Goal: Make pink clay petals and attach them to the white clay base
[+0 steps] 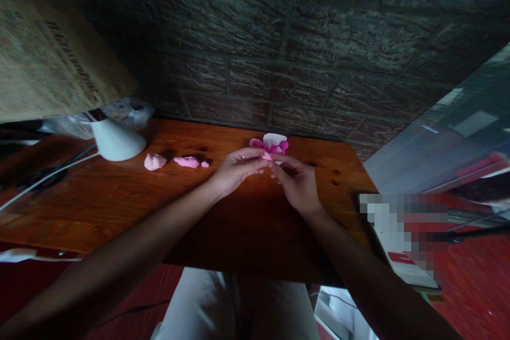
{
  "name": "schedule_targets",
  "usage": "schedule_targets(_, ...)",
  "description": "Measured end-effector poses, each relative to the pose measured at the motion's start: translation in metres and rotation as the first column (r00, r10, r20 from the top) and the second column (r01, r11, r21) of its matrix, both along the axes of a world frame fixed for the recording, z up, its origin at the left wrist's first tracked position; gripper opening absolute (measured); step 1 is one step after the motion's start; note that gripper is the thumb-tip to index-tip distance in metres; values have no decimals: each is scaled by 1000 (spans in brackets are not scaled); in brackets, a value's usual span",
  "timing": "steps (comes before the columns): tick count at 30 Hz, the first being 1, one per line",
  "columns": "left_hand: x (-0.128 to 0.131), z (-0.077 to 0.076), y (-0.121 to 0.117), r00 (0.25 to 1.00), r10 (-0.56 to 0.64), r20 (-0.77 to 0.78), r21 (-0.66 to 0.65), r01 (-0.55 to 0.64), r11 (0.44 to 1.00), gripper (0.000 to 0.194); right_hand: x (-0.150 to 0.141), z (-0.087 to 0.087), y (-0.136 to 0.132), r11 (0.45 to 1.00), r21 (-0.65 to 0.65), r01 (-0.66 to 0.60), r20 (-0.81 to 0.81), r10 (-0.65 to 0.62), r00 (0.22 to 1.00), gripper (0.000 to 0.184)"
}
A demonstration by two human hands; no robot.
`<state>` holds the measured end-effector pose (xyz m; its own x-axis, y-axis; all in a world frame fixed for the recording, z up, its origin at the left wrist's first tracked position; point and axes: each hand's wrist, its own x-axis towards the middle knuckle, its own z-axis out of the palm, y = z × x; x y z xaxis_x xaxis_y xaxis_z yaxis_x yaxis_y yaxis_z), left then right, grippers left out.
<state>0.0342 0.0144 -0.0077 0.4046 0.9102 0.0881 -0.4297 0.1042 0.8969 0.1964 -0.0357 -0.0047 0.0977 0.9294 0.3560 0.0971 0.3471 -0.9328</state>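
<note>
Between the fingertips of both hands, above the wooden table, is a small piece of pink clay (pixel 266 156). My left hand (pixel 238 169) pinches it from the left, with a ring on one finger. From the right, my right hand (pixel 297 180) grips the same piece with thumb and fingers. Just behind the hands lie magenta pieces (pixel 283 145) and a whitish item (pixel 274 139), partly covered by my fingers. To the left on the table rest a pale pink clay lump (pixel 155 161), a longer pink clay lump (pixel 186 162) and a tiny pink bit (pixel 204 164).
A lamp with a white base (pixel 118 139) and a printed shade (pixel 51 48) stands at the left, its white cable crossing the table. Clear plastic bags (pixel 127 111) lie behind it. A dark brick wall (pixel 247 42) closes off the back. The wooden table's (pixel 119 202) right edge adjoins a blurred-out object.
</note>
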Motion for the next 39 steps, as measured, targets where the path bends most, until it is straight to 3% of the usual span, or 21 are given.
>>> schedule_targets(10,-2,-1,1,998,27,-62,114,-19,993,33,1,1,0,996,59,-69,28,68,997,22)
schedule_targets(15,-3,1,3,994,98,-57,153,-88,984,33,2,6,-3,993,94,-69,76,62,995,26)
schedule_targets(24,-9,6,3,972,169,-166,340,-104,934,29,4,0,0,994,83,-74,71,68,995,22)
schedule_targets(30,-10,5,4,968,198,-157,355,-132,925,35,3,0,0,995,44,-92,46,90,995,25)
schedule_targets(35,-12,3,6,943,265,-201,455,-150,878,24,2,1,-1,996,40,-80,32,79,996,25)
schedule_targets(39,-12,1,6,934,283,-219,512,-137,848,26,1,2,-1,995,82,-62,35,59,998,23)
